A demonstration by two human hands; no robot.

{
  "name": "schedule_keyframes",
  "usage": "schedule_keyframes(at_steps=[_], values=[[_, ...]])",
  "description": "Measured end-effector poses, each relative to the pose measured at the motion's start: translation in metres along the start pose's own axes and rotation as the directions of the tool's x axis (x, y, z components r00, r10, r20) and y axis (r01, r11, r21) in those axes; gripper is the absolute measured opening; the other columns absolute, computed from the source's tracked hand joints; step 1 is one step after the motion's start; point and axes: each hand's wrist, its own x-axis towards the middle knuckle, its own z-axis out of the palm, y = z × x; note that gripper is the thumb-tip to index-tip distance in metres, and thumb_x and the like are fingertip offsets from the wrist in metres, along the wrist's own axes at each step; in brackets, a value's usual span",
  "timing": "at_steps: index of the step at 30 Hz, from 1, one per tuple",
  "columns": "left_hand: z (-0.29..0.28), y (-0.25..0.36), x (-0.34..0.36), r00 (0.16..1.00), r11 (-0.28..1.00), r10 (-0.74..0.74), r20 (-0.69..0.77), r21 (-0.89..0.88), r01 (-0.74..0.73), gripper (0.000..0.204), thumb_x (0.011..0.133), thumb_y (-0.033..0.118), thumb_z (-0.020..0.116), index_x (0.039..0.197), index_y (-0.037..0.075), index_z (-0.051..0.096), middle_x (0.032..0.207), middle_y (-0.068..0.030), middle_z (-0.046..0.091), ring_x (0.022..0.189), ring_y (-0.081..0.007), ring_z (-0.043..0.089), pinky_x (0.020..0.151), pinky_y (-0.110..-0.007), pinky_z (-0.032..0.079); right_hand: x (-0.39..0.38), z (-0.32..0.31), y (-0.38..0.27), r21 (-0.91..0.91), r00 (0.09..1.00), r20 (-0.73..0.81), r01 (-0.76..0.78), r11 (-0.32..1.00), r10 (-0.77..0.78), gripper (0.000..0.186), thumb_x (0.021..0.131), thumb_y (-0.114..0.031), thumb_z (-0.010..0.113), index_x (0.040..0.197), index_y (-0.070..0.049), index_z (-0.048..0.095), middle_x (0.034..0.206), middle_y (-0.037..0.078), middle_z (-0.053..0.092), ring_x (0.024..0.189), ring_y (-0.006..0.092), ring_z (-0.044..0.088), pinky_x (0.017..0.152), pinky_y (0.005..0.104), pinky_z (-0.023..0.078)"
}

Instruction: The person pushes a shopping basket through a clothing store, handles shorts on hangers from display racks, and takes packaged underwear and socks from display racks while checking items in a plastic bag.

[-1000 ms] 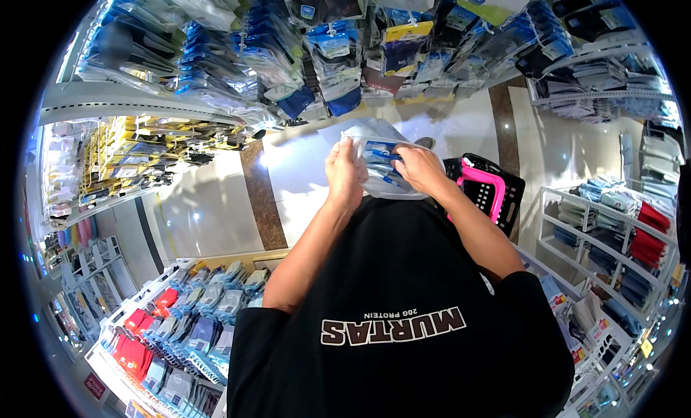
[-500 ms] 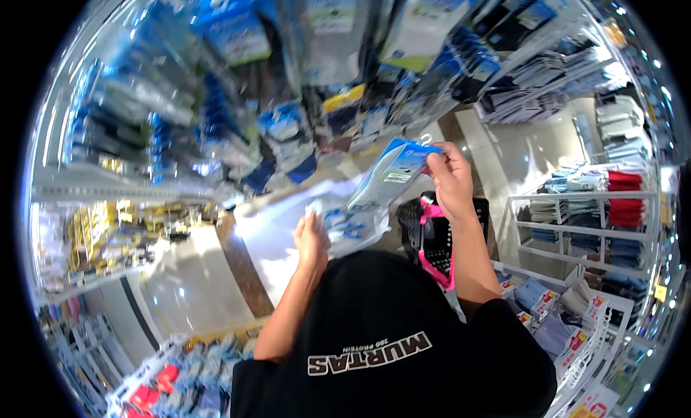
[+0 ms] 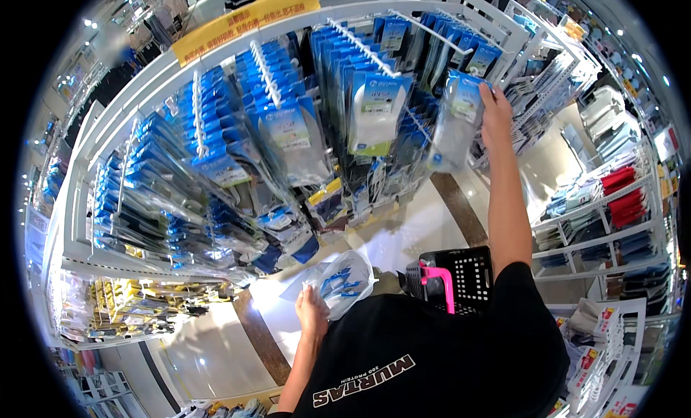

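Raised at the far right of the rack, my right hand (image 3: 497, 117) grips a clear packet (image 3: 455, 126) by its blue header card. Something pale and grey, of a kind I cannot make out, lies inside the packet. It is held in front of a white peg (image 3: 445, 36) at the rack's right end. Lower down, close to my body, my left hand (image 3: 311, 313) has its fingers closed on the edge of a clear plastic bag (image 3: 353, 270). Blue-marked packets show inside that bag.
A white rack (image 3: 75, 216) carries rows of blue-topped packets (image 3: 378, 105) on pegs. A yellow sign (image 3: 245, 22) tops it. A black basket (image 3: 471, 277) with a pink handle (image 3: 450, 285) stands by my right side. Folded clothes fill white shelving (image 3: 612, 223) at right.
My right hand has carried the packet up and to the right, toward the rack's pegs. The left hand with the bag sits lower in view. More of the rack shows.
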Motion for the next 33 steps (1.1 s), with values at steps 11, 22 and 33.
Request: schedule_keyframes(at_steps=[11,22,33], values=[[0.043,0.004,0.021,0.997,0.997,0.049,-0.052,-0.052,-0.052,0.023,0.1,0.028,0.053,0.082,0.015,0.049,0.059,0.0047,0.038,0.044,-0.0081,0.033,0.039,-0.026,0.024,0.107,0.104,0.015,-0.145,0.935,0.349,0.124,0.982,-0.066,0.028,0.096,-0.023,0.064,0.113,0.0,0.062,0.098,0.005,0.064,0.089,0.0113,0.056,0.079,0.0267,0.044],[0.058,-0.013,-0.006,0.983,0.993,0.047,-0.179,-0.1,-0.066,0.021,0.099,0.03,0.055,0.085,0.016,0.049,0.061,0.0043,0.04,0.045,-0.0082,0.034,0.04,-0.026,0.025,0.112,0.137,0.061,-0.179,0.931,0.364,0.033,0.983,0.035,0.042,0.091,-0.026,0.069,0.121,0.003,0.062,0.102,0.009,0.068,0.094,0.0159,0.062,0.083,0.0298,0.048],[0.074,-0.01,-0.006,0.996,0.994,-0.002,-0.092,-0.112,-0.008,0.018,0.099,0.029,0.054,0.087,0.017,0.052,0.064,0.0059,0.042,0.049,-0.0073,0.038,0.042,-0.025,0.027,-0.087,0.058,0.069,-0.012,0.976,0.182,0.127,0.992,-0.123,0.027,0.09,-0.002,0.067,0.115,0.002,0.059,0.107,0.009,0.064,0.096,0.0146,0.062,0.087,0.0269,0.05]])
